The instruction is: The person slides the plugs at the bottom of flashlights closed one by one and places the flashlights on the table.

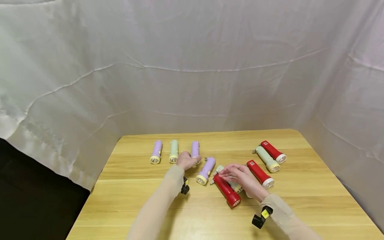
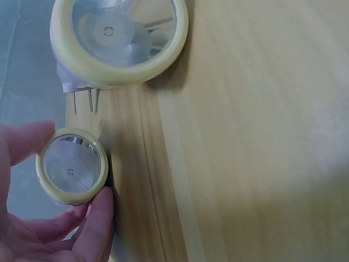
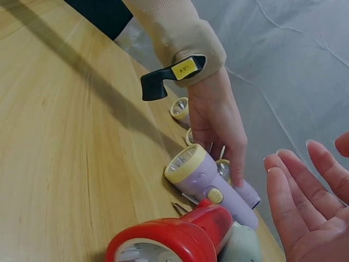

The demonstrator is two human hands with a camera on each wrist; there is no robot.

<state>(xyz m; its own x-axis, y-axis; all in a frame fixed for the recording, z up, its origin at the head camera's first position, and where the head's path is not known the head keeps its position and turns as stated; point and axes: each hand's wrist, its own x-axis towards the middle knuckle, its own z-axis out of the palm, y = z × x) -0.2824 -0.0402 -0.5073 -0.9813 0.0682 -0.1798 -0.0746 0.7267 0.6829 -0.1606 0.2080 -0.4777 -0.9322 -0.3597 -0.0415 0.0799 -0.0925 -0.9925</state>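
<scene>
With thumb on one side and fingers on the other, my left hand (image 1: 186, 161) grips a purple flashlight (image 1: 195, 148) by its cream-rimmed lens end, as the left wrist view shows up close. Just right of that hand lies another purple flashlight (image 1: 206, 170), its metal plug prongs sticking out. My right hand (image 1: 241, 176) hovers with loosely extended fingers over a pale green flashlight (image 1: 220, 168), which it partly hides. A red flashlight (image 1: 227, 190) lies against the green one, nearest me. In the right wrist view, the right hand's fingers (image 3: 297, 196) hold nothing.
To the left stand a purple flashlight (image 1: 156, 151) and a green flashlight (image 1: 174, 151) in a row. At right lie a red flashlight (image 1: 260, 174), another green flashlight (image 1: 268, 159) and a further red flashlight (image 1: 273, 151). Grey cloth (image 1: 210, 96) surrounds the wooden table (image 1: 120, 200).
</scene>
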